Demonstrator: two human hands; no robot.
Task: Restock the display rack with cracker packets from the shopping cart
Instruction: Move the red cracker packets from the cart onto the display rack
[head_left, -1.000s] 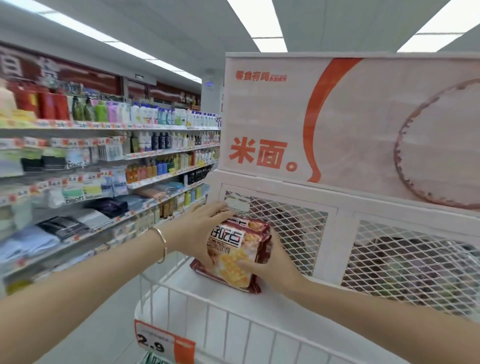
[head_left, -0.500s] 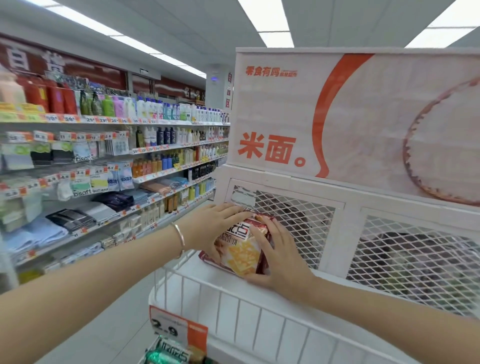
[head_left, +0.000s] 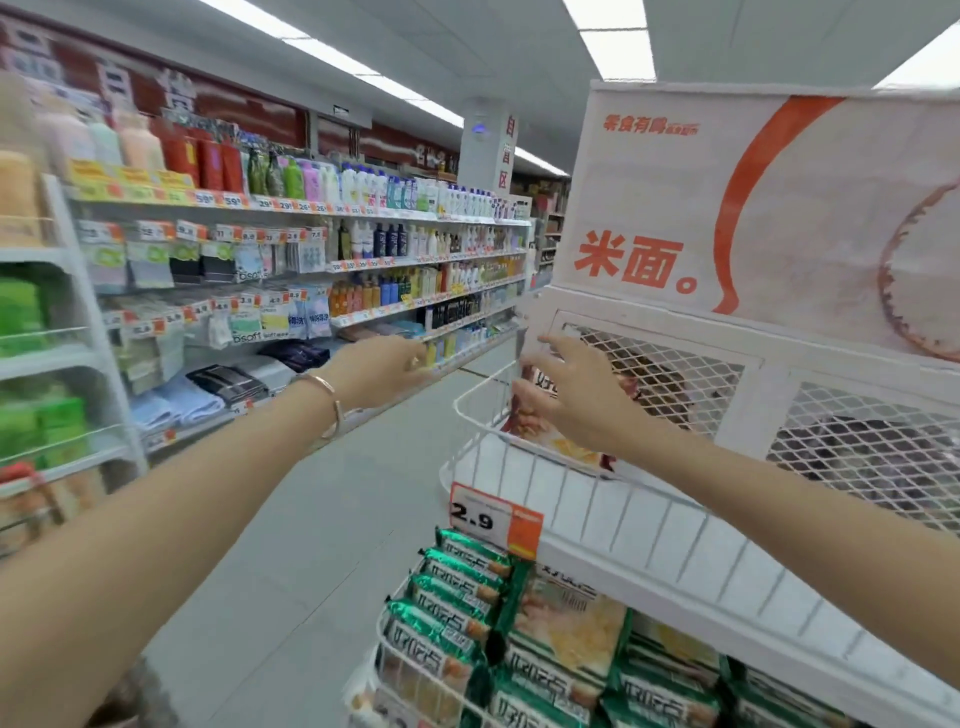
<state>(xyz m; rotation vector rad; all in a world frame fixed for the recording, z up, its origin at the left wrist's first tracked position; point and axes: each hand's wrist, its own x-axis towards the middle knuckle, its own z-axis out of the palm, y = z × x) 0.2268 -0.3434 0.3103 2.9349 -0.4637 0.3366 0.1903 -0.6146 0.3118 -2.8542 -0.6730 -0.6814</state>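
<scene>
Touching the red cracker packet (head_left: 566, 449) — right hand (head_left: 582, 400), splayed flat; left hand (head_left: 379, 364) slack.

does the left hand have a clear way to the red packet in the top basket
Probably yes: the left hand hangs open beside the basket, nothing between it and the red packet; the right hand covers part.

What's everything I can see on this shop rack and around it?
Red cracker packet: one, red and yellow, in the top basket.
Top basket: one, white wire, on the rack.
Green packets: many, green, shelf below.
Price tag: one, white and orange, basket front.
Sign: one, white and orange, above the rack.
Aisle shelves: several, mixed colours, left.
Bracelet: one, pale metal, left wrist.
Left hand: one, open, left of the basket.
Right hand: one, touching the packet.
</scene>
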